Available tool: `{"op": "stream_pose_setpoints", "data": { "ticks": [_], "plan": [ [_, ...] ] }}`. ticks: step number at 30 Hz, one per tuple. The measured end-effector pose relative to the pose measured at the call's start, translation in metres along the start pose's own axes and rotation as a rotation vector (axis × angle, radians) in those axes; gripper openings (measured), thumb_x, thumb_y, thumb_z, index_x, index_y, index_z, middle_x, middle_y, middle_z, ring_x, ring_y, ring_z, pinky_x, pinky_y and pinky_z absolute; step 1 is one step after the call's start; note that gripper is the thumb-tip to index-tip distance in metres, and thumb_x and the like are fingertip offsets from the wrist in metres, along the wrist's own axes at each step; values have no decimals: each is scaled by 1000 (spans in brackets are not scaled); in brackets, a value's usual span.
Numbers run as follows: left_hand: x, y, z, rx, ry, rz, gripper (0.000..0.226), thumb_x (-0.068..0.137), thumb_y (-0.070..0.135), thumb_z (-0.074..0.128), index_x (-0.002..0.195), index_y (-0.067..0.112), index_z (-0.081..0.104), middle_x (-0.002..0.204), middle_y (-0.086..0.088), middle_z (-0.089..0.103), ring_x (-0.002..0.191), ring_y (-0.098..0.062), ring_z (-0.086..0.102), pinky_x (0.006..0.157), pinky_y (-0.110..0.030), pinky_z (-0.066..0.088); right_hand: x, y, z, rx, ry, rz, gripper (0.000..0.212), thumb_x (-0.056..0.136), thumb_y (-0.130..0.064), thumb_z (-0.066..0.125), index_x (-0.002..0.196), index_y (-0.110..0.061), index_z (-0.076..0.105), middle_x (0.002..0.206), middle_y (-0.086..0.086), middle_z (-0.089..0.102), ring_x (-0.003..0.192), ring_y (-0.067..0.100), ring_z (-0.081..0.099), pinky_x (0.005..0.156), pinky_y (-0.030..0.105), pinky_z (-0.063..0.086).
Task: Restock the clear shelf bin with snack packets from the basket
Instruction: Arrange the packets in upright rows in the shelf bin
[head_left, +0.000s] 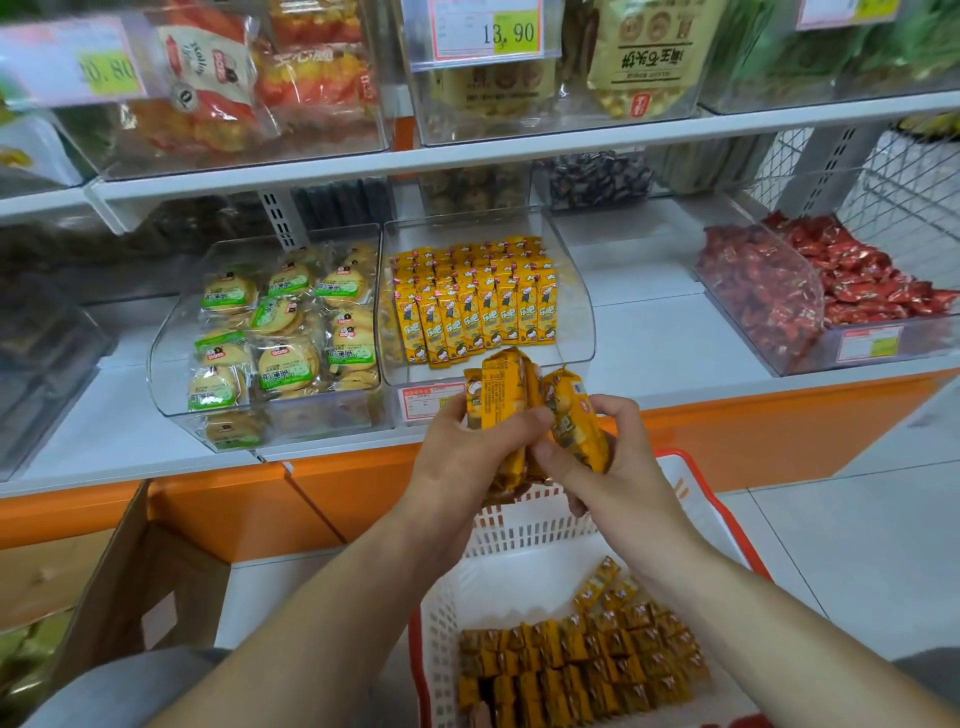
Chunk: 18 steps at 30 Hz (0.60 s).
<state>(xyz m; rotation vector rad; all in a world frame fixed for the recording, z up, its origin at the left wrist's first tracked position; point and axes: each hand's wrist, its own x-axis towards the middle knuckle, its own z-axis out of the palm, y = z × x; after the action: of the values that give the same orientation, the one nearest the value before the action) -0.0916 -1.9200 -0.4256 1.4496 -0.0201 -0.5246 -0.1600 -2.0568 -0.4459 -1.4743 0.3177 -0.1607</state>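
Yellow foil fills our grip: the held packets (506, 400) stand upright as a bunch in our left hand (460, 457), whose fingers and thumb curl round them. Our right hand (621, 462) pinches one tilted packet at the bunch's right side, thumb on its front. Both hands are close together, above the far end of the basket (519, 525) and just near of the shelf edge. Beyond the bunch sits the clear shelf bin (579, 322), with upright rows of stocked packets (472, 306) filling its far part. Below our forearms, the white basket with its red rim carries more loose packets (582, 665) at its near end. Left of the bin, a second clear bin holds round biscuits (280, 332). Well to the right lies a bin of red sweets (841, 291).
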Motion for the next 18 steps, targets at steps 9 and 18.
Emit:
{"op": "stream_pose_setpoints", "data": {
  "ticks": [9,18],
  "plan": [
    [13,39,-50,175,121,64,79,52,52,88,121,25,61,98,-5,78,79,-25,78,67,-38,59,19,-24,7,239,-21,161,29,103,-19,44,116,2,61,96,24,73,55,21,59,52,32,46],
    [13,76,-124,147,281,157,98,50,53,89,136,18,55,109,-14,75,90,-30,76,83,-51,62,95,-41,59,-94,-68,15,8,95,-23,64,92,-30,66,79,-10,72,63,0,66,54,16,48]
  ]
}}
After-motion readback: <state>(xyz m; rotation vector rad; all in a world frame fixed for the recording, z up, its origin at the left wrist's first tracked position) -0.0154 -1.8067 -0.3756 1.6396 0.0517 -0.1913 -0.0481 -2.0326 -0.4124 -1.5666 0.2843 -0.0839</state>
